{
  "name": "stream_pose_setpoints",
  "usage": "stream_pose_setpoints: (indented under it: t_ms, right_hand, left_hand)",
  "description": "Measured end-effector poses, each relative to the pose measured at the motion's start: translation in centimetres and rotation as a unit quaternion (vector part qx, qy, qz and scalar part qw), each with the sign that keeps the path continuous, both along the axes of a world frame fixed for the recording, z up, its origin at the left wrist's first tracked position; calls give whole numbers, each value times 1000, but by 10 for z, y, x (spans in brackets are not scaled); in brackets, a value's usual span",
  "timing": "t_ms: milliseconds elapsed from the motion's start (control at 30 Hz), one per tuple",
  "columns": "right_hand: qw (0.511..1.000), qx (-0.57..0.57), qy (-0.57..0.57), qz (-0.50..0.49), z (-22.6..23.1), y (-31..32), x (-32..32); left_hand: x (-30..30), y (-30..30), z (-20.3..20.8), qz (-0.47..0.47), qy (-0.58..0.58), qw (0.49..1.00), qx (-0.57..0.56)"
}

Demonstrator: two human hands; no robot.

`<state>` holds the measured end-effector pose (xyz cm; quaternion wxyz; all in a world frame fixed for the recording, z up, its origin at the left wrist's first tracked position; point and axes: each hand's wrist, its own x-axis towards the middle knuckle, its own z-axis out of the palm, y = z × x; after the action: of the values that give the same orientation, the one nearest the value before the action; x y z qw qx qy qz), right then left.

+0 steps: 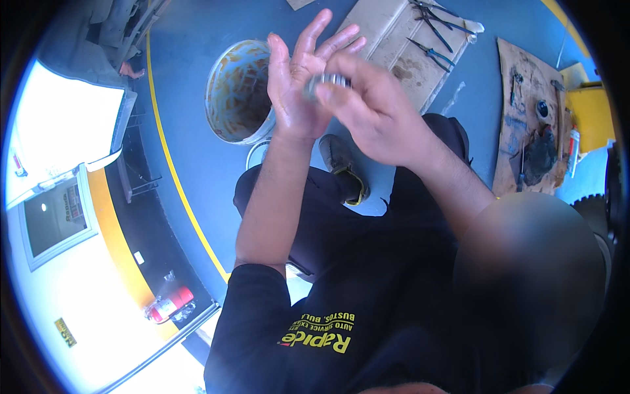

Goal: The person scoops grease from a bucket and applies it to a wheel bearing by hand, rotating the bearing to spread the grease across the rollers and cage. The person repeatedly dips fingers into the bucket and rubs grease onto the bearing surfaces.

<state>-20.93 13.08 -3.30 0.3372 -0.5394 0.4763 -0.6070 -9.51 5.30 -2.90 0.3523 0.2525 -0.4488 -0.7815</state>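
My left hand (294,85) is raised, palm up, with its fingers spread and a greasy shine on the skin. Over that palm, my right hand (377,111) grips a small ribbed metal ring, apparently a roller bearing (333,80), between thumb and fingers. The bearing's lower edge meets or nearly meets the left palm; blur there hides the exact contact. Just left of and below the left hand stands a round bucket (236,85), its inside wall smeared with yellow-brown grease.
Pliers (430,54) lie on a flattened cardboard sheet (387,33) at the top. To the right, a stained board (512,125) carries several tools and a dark cloth (541,157). A yellow line (172,164) crosses the blue floor. A red fire extinguisher (169,304) appears lower left.
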Motion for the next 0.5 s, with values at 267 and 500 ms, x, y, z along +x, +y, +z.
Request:
stream_pose_setpoints:
  t_ms: [267, 500]
  right_hand:
    - [991, 12, -127, 35, -45, -9, -5]
    - [990, 13, -52, -129, -18, -15, 0]
  left_hand:
    - [-12, -10, -7, -11, 56, 996, 66]
    - [-15, -9, -28, -96, 137, 976, -139]
